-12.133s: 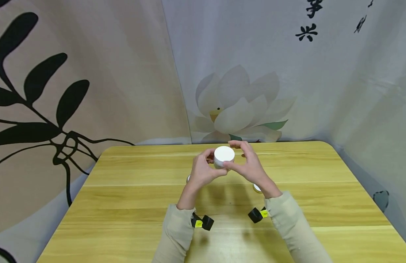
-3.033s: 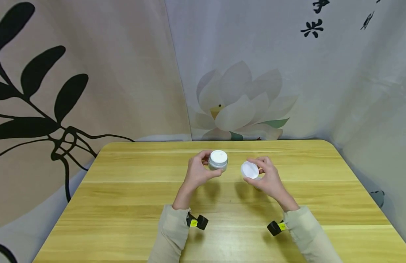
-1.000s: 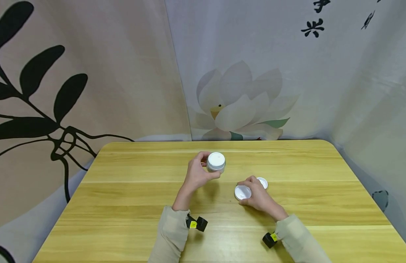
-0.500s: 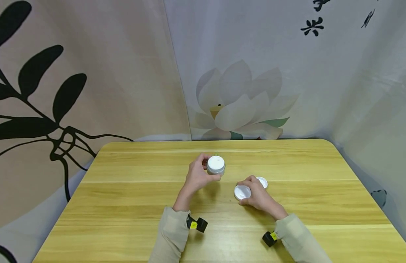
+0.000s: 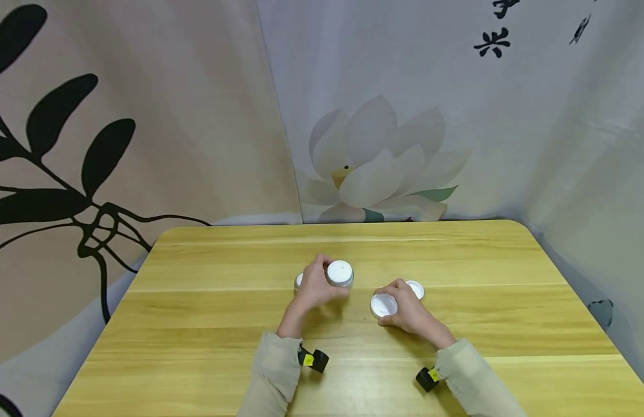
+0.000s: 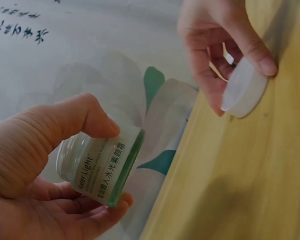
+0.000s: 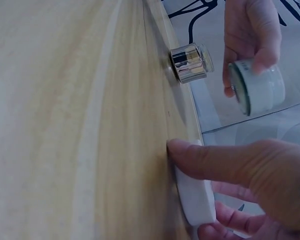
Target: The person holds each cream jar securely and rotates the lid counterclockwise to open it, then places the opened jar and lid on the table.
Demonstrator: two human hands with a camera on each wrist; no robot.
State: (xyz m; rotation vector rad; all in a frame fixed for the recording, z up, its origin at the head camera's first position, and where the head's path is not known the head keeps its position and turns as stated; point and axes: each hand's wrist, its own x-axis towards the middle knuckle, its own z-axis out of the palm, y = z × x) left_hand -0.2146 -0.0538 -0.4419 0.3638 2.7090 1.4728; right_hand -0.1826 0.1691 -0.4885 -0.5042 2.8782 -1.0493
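Note:
My left hand grips a clear glass cream jar between thumb and fingers, held above the table with its lidless white top upward. Printed lettering and a green base show on this cream jar in the left wrist view. My right hand pinches a white lid, hollow side up. In the right wrist view the lid appears to touch the wooden surface. Just behind my left hand stands a second jar, partly hidden; its body is shiny metallic in the right wrist view.
Another white round lid lies on the wooden table, partly behind my right hand. A printed curtain hangs along the table's far edge. Each wrist carries a small black camera.
Over the last second my left hand has lowered the cream jar, and the second jar has come into sight. Earlier, my right hand brought the lid away from the jar down to the table.

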